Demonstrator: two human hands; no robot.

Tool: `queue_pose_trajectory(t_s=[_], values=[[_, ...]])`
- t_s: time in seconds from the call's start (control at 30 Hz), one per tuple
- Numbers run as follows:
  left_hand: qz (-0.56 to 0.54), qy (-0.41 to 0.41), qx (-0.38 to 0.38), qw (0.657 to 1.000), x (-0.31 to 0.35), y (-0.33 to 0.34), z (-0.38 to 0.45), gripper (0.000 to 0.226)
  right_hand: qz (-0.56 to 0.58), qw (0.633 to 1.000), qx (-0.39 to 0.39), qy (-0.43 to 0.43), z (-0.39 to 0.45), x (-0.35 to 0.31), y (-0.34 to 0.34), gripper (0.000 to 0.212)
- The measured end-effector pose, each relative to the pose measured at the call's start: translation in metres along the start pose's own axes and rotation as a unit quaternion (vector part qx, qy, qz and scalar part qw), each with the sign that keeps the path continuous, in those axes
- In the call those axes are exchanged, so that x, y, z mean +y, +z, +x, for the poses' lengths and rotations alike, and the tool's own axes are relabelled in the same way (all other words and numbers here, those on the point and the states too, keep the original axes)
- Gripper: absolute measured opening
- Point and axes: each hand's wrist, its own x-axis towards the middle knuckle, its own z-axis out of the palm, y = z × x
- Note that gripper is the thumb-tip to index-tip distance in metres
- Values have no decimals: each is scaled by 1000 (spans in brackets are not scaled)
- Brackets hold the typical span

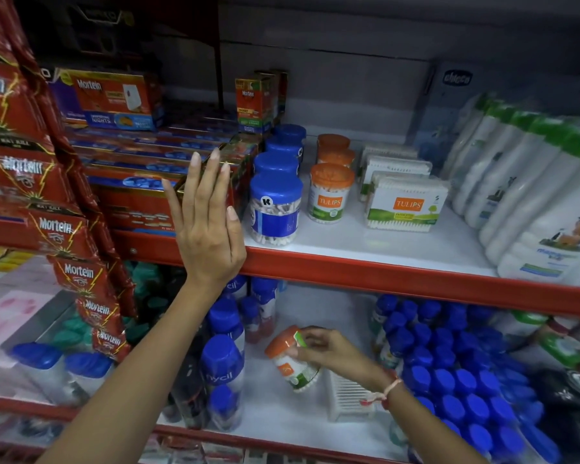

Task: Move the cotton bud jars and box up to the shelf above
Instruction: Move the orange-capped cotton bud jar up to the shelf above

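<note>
Now the red-edged white upper shelf (365,267) is directly above my right hand (329,351), which grips the tilted orange-lidded clear plastic cotton bud jar (287,358) on the lower shelf, lid pointing up-left. My left hand (208,226) is flat and empty, against the red cardboard boxes (141,199).

Held jar (292,360) label blurred — right hand (329,351) perhaps covering lid.

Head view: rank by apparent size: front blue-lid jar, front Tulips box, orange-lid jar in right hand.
1. Front Tulips box
2. Front blue-lid jar
3. Orange-lid jar in right hand; partly covered, differently distant, so unsure.
</note>
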Motion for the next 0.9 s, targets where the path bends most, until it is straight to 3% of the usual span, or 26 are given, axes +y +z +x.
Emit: queue_pose_trajectory(t_s=[0.07, 0.23, 0.47, 0.6, 0.9], values=[[1, 0, -2, 1000, -1, 0, -1, 46, 89, 996, -26, -9, -17, -25, 0, 41], [2, -3, -9, 1000, -1, -1, -1, 48, 170, 981, -65, -62, -55, -87, -3, 75], [4, -5, -24, 1000, -2, -3, -3, 48, 244, 953, -67, -169, -84, -157, -24, 59], [2, 1, -21, 1000, -2, -3, -4, 48, 261, 941, -48, -210, -87, -178, -34, 63], [6, 9, -21, 1000, -3, -3, 1, 50, 246, 941, -33, -230, -89, -190, -36, 63]])
